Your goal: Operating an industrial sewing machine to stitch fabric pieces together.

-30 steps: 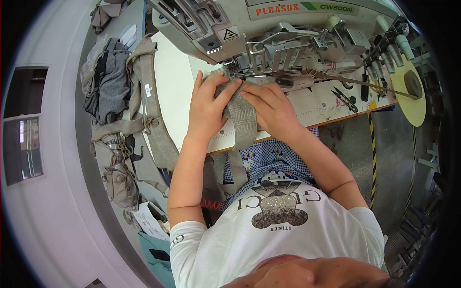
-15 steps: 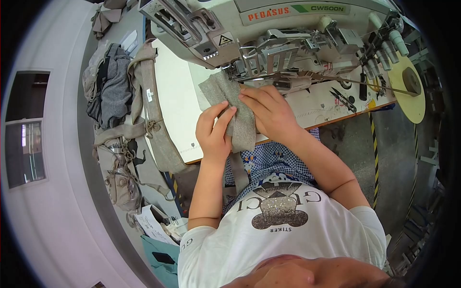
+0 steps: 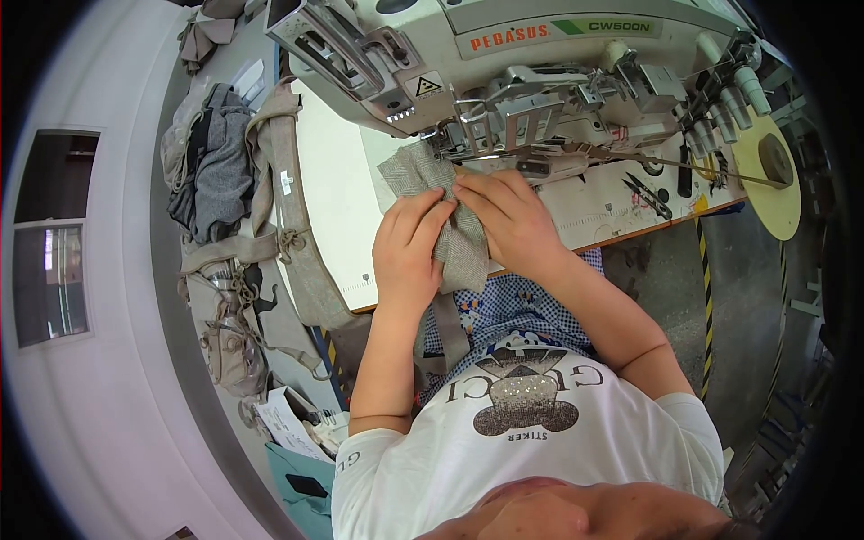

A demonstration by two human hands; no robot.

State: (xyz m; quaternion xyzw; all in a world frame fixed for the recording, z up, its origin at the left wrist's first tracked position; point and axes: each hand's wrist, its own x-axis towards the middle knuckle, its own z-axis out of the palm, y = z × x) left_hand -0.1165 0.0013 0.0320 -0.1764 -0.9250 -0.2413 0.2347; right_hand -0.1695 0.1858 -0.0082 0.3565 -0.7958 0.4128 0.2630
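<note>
A strip of grey-beige woven fabric (image 3: 463, 252) lies at the near edge of the white sewing table, its far end beside the needle and presser foot area (image 3: 438, 141) of an industrial sewing machine (image 3: 567, 63). My left hand (image 3: 405, 245) grips the strip's left side, fingertips pressing on top. From the right, my right hand (image 3: 520, 220) pinches its other edge, fingertips close to the left ones. Both thumbs are mostly hidden. The lower end of the cloth hangs over the table's front edge.
Grey garments and straps (image 3: 216, 166) are heaped on the left side table, near a phone (image 3: 306, 486) on teal cloth. Thread snips (image 3: 646, 198) lie on the table's right. A narrow tape runs to the machine from a yellow disc reel (image 3: 765, 175).
My left fingertips have slid slightly up the fabric toward my right hand, and the cloth between them is more bunched. The whole view has shifted a little.
</note>
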